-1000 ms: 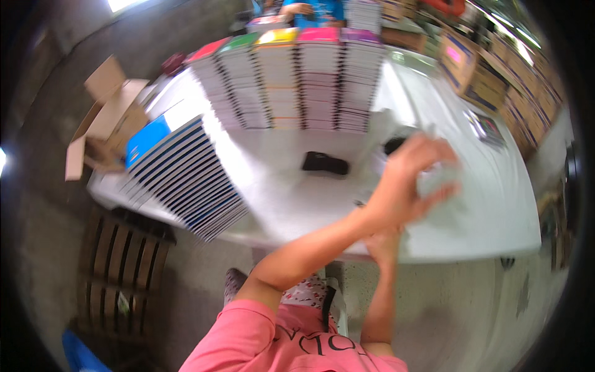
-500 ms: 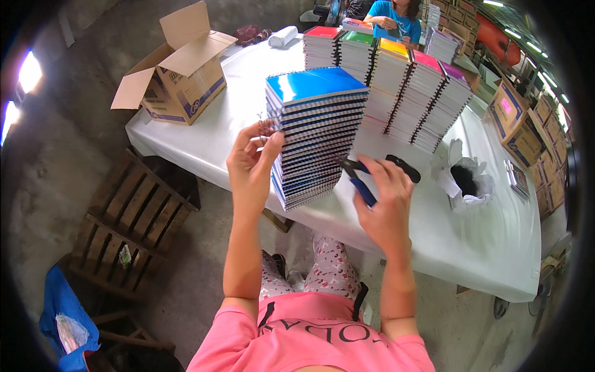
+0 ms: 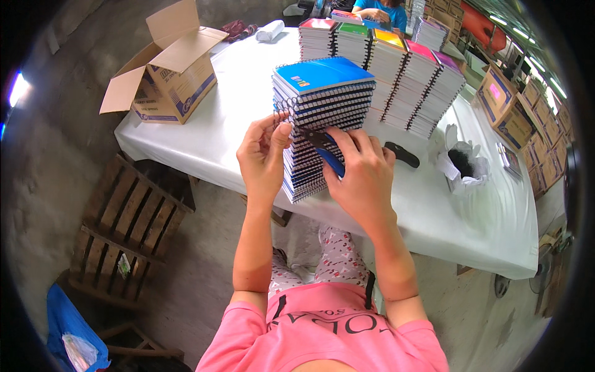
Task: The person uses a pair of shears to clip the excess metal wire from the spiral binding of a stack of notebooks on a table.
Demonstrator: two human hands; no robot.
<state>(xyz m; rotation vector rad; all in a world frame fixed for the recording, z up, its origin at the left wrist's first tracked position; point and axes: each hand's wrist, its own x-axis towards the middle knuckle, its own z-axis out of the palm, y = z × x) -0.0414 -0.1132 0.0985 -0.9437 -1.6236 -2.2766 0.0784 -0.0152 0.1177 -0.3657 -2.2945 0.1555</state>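
Observation:
A tall stack of spiral-bound notebooks (image 3: 328, 74) with a blue top cover stands at the table's near edge, its dark coils facing me. My left hand (image 3: 265, 147) is at the stack's left corner, thumb and fingers pinched on the end of a spiral coil (image 3: 282, 111). My right hand (image 3: 361, 164) is wrapped round blue-handled pliers (image 3: 328, 155). Their dark jaws point left and lie against the coils, close to my left fingertips. Whether the jaws grip a wire is too small to tell.
Behind stand several stacks of spiral notebooks (image 3: 390, 74) with coloured covers. An open carton (image 3: 176, 90) is at the table's left. To the right lie a black case (image 3: 401, 154) and a white bag with dark contents (image 3: 458, 164). A person in blue (image 3: 379, 13) sits opposite.
My right hand has brought the pliers left, from the stack's right side to its left corner beside my left fingers. The left hand stays at the coil ends. The view has shifted slightly.

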